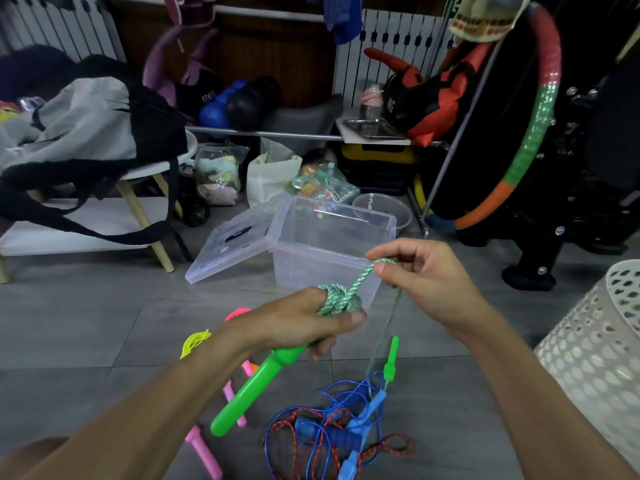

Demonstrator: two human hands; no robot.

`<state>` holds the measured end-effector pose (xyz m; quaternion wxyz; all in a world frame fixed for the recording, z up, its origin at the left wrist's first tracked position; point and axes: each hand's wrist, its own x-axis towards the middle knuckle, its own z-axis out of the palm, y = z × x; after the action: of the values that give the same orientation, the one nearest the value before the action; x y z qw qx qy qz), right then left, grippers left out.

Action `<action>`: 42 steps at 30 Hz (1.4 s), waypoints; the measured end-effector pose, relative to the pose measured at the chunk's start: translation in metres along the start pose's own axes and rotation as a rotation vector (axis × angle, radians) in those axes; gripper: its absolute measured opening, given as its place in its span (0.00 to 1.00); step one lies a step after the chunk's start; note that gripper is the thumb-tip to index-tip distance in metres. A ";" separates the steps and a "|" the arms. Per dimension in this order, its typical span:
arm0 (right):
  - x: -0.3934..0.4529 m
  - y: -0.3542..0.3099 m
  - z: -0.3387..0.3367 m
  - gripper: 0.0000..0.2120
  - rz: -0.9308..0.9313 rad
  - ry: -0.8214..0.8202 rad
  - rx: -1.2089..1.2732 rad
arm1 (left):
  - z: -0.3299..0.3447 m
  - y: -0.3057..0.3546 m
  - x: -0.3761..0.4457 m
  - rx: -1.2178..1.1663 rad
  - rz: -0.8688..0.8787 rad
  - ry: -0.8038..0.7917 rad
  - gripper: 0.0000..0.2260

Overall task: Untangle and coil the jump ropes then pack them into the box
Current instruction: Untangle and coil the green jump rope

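- Nearest the camera, both forearms reach out over the grey tiled floor (86, 323)
- Left hand (304, 323) is clenched around a green handle (249, 389), which slants down and toward the camera from the fist
- Green rope (337, 299) is wound in several turns around the left hand's fingers, bunched between forefinger and thumb
- From that coil a taut stretch of the green rope runs up and right to the right hand (426, 278), whose thumb and forefinger pinch it; the other fingers are loosely curled
- Beyond the pinch the rope drops down, blurred, to a second green handle (390, 362) hanging just above the floor
- Below it lies a tangle of blue rope (311, 445) and red speckled rope (391, 445) with blue handles (370, 410) mixed in, all on the floor
- Left of the green handle, partly hidden by the left forearm, pink handles (207, 455) rest on the floor, with a yellow coil (194, 342) and a pink coil (238, 312) near them
- Clear plastic box (332, 251) stands open on the floor just beyond the hands, with no rope seen in it
- Its clear lid (235, 240) leans against the box's left side
- White perforated basket (595, 355) stands at the right edge
- Grey and black bag (86, 126) sits on a small white bench (145, 171) at the left
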<state>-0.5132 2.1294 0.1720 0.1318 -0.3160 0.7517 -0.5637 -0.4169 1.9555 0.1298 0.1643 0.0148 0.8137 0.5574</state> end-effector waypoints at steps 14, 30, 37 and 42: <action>0.015 0.044 -0.020 0.04 0.333 0.055 -0.099 | -0.051 0.012 -0.012 -1.209 0.294 0.472 0.16; 0.000 0.002 0.041 0.18 0.169 -0.317 -0.292 | -0.033 0.018 -0.008 -1.028 0.201 0.512 0.10; -0.007 -0.014 0.022 0.03 0.146 -0.284 0.161 | -0.023 0.006 -0.003 -0.171 0.025 0.421 0.09; -0.005 -0.008 0.000 0.12 0.090 -0.160 0.255 | -0.017 0.008 -0.007 0.041 -0.006 0.186 0.18</action>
<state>-0.5071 2.1309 0.1787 0.2552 -0.3066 0.6746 -0.6211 -0.4166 1.9418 0.1442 0.0896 -0.0361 0.8366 0.5392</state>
